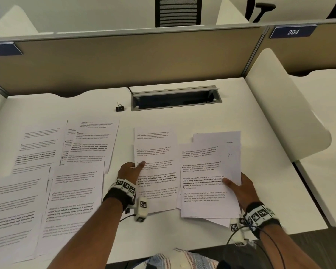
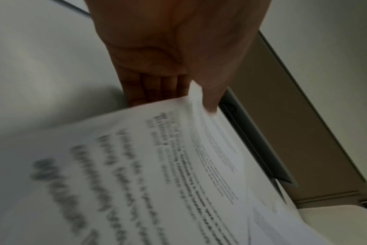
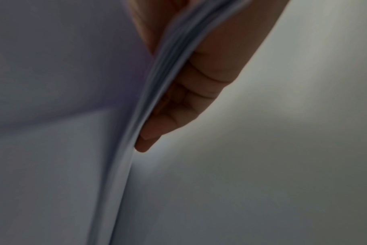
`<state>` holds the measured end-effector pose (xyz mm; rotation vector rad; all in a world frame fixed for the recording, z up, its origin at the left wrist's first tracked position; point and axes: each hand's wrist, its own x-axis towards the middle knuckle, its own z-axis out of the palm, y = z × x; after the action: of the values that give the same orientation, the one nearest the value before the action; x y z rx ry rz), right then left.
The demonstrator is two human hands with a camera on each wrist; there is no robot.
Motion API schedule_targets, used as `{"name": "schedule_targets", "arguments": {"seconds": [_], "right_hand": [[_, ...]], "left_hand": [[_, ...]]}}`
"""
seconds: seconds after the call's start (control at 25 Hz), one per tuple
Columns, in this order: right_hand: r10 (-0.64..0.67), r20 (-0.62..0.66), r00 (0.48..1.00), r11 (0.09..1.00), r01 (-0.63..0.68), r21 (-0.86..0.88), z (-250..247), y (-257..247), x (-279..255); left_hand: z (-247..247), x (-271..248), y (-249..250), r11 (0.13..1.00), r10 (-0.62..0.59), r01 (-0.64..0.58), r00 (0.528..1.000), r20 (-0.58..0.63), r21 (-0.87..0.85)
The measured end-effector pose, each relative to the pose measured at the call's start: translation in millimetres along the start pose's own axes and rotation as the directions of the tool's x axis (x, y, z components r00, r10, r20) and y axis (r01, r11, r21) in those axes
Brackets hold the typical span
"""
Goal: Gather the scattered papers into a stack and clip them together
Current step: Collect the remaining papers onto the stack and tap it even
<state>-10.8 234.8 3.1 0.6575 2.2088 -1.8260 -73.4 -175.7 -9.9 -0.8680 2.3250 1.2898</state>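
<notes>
- The white surface (image 1: 231, 105) carries everything; loose papers (image 1: 52, 183) lie spread well to the left of both your hands, overlapping one another.
- Your right hand (image 1: 241, 188) grips the gathered stack (image 1: 206, 171) at its right edge, thumb on top. The right wrist view shows what the head view hides: the other fingers (image 3: 178, 116) curled beneath several layered sheet edges.
- Your left hand (image 1: 128, 168) pinches the left edge of the middle sheets (image 1: 155, 167), thumb on top. The left wrist view shows the fingers (image 2: 155, 86) under that edge, lifted off the surface, and at least two sheets there; it is blurred.
- The key relation: the middle sheets lie just left of the stack, long axes nearly parallel and running away from you, so a short rightward slide from your left hand should likely lay them onto it.
- The black clip (image 1: 119, 107) stands far beyond your fingers, nearer your left hand, just left of the cable slot (image 1: 176, 98).
</notes>
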Motion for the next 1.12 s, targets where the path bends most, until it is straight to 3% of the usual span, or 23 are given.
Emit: {"name": "schedule_targets", "arguments": {"seconds": [0.12, 0.4, 0.64, 0.88, 1.12], "right_hand": [[-0.011, 0.003, 1.0, 1.0, 0.011, -0.012, 0, -2, 3], [-0.033, -0.002, 0.999, 0.999, 0.033, -0.015, 3, -9, 11], [-0.034, 0.041, 0.999, 0.999, 0.034, 0.003, 21, -15, 14], [-0.022, 0.145, 0.989, 0.982, -0.005, 0.186, 71, -37, 2], [-0.103, 0.249, 0.963, 0.975, 0.048, 0.218, 109, -67, -4]], "left_hand": [[1, -5, 5, 0.993, 0.065, -0.058, 0.996, 0.063, -0.101], [-30, -15, 15, 0.972, 0.153, -0.157, 0.988, -0.034, -0.176], [-67, -48, 45, 0.887, 0.228, -0.262, 0.965, -0.131, -0.381], [-54, -63, 46, 0.881, 0.252, -0.234, 0.968, -0.011, -0.411], [-52, -70, 27, 0.935, 0.287, -0.258, 0.953, 0.094, -0.244]]}}
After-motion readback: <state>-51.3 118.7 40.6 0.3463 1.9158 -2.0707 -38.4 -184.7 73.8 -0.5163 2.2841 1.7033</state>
